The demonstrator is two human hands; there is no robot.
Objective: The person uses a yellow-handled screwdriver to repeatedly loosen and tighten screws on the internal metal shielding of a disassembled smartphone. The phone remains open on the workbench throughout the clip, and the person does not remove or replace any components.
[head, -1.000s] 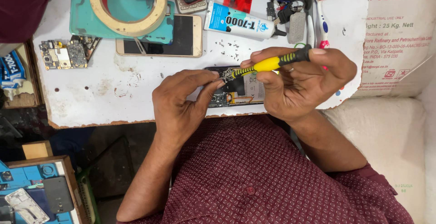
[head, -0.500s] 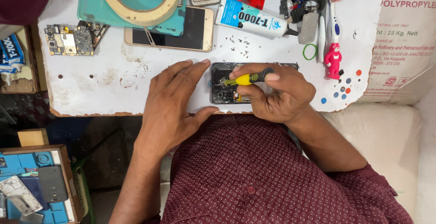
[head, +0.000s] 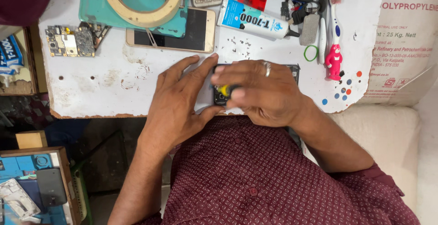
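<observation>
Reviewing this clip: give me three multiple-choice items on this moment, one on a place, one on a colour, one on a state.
1. Where does the roll of tape lie?
A. on the teal mat
B. on the white sack
C. on the person's lap

2. What colour is the small figure on the toothbrush?
A. green
B. pink
C. black

3. What is the right hand doing?
A. resting flat and empty on the table
B. closed round a yellow-handled tool
C. lifting the glue tube

Answers: 1 A, the roll sits on the teal mat at the table's far edge. 2 B, the figure is bright pink. 3 B, its fingers curl over the yellow-handled tool above the dark opened phone, which the left hand steadies.
</observation>
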